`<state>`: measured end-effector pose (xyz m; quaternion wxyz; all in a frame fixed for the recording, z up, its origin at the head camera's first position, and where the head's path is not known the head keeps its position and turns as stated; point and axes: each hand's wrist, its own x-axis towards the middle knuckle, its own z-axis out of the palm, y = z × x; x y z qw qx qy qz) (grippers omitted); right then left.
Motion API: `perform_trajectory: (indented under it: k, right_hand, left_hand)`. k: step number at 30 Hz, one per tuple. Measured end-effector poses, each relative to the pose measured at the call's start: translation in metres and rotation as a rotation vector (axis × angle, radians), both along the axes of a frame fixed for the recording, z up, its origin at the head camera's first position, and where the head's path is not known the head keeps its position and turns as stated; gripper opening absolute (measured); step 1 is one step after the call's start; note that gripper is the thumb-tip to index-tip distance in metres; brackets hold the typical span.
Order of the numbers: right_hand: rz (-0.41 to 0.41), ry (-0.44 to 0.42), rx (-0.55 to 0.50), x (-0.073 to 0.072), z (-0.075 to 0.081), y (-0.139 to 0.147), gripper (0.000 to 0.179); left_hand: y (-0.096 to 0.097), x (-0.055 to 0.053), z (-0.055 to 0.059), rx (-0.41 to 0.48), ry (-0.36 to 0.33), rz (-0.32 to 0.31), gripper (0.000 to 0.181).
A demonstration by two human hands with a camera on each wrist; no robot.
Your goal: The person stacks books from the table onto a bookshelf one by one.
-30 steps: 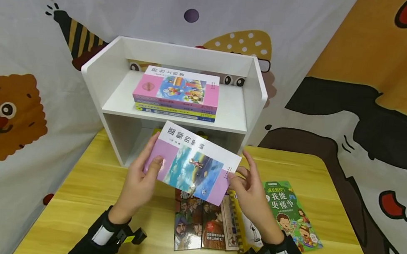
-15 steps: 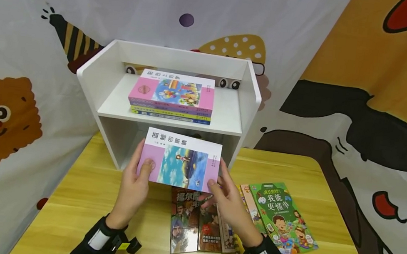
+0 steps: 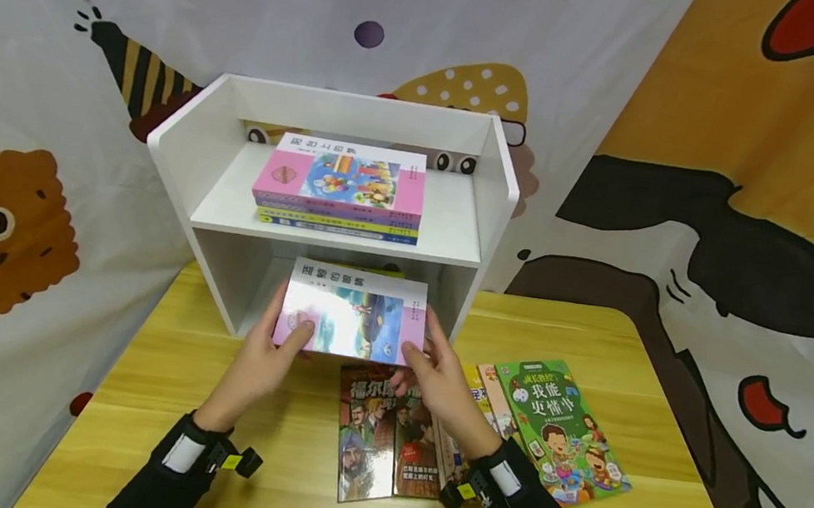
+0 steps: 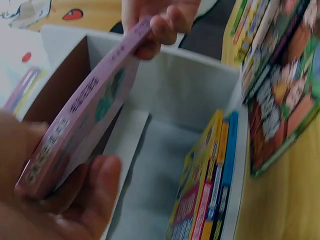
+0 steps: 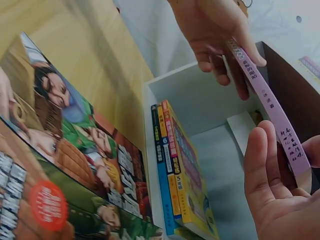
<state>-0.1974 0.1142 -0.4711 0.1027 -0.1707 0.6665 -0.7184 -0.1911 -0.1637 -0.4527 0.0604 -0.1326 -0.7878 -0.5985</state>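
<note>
Both hands hold a pink-and-white paperback book (image 3: 351, 315) by its two short ends, in front of the lower compartment of a white shelf (image 3: 449, 213). The left hand (image 3: 262, 363) grips the left end, thumb on the cover and fingers beneath. At the right end, the right hand (image 3: 448, 384) pinches it the same way. Glare whitens part of the cover. Its lilac spine (image 5: 272, 110) faces the wrist cameras. In the left wrist view, a stack of several books (image 4: 205, 185) lies inside the lower compartment. Another stack of paperbacks (image 3: 342, 188) rests on the upper shelf.
On the wooden table (image 3: 155, 410), right of centre, overlapping books lie spread out: brown comic-style books (image 3: 366, 442) and a green book (image 3: 560, 431) on the right. A printed cloth (image 3: 22, 59) hangs behind the shelf.
The book has been levelled from a tilt, then lowered and tipped flatter towards the lower compartment. Both hands have moved left with it, keeping hold. More of the table books is uncovered.
</note>
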Motion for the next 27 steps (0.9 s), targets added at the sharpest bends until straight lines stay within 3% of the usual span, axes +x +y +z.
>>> perform_trajectory:
  k: [3,10,13,21,27]
  right_hand:
    - [0.007,-0.006,0.007,-0.011,-0.004,-0.002,0.07]
    - [0.013,-0.035,0.107,-0.036,-0.025,-0.006,0.077]
    - [-0.002,-0.064,0.158,-0.045,-0.033,-0.005,0.078]
    - [-0.004,-0.167,0.235,-0.06,-0.048,-0.009,0.09]
    - [0.013,-0.207,0.273,-0.064,-0.056,-0.011,0.099]
  left_hand:
    - [-0.01,-0.007,-0.001,-0.039,-0.061,-0.049,0.089]
    - [-0.028,-0.023,-0.009,-0.11,-0.189,-0.073,0.1]
    - [-0.033,-0.031,-0.02,-0.126,-0.214,-0.09,0.099]
    - [-0.046,-0.053,-0.064,-0.12,-0.207,-0.118,0.091]
    - [-0.051,-0.058,-0.077,-0.105,-0.21,-0.109,0.087]
